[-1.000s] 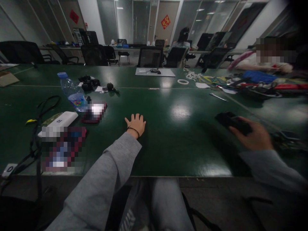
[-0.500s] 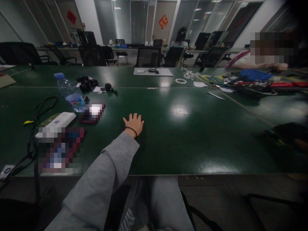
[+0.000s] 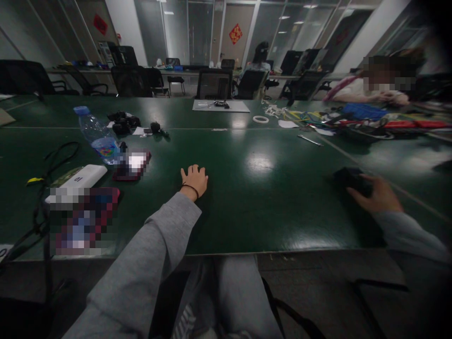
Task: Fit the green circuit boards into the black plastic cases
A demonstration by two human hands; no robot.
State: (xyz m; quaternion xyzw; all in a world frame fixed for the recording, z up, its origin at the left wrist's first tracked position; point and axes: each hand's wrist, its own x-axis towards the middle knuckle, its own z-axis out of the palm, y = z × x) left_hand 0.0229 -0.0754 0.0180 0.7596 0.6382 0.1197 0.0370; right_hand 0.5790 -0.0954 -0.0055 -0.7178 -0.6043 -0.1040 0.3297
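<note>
My left hand (image 3: 195,181) lies on the green table (image 3: 233,216), palm down, fingers stretched out and a dark band round the wrist. It holds nothing. Toward the right side, my right hand (image 3: 383,194) has its fingers round a dark boxy object (image 3: 354,181) just over or on the table. Blur and dim light hide what kind of thing this is, and whether it touches the surface. To the left of my left hand lies a phone with a red edge (image 3: 122,177), its screen lit and pixelated.
At left are a tilted plastic water bottle (image 3: 99,139), a white power bank (image 3: 83,180), a second phone (image 3: 88,221) and black cords. Farther back lie small black parts (image 3: 123,123), a tape ring (image 3: 260,119), a wrench (image 3: 310,140) and bundled cables (image 3: 367,112). A person sits back right.
My right hand has come farther into view from the right edge, carrying the dark object inward. My left hand stays flat on the table. The view has shifted slightly.
</note>
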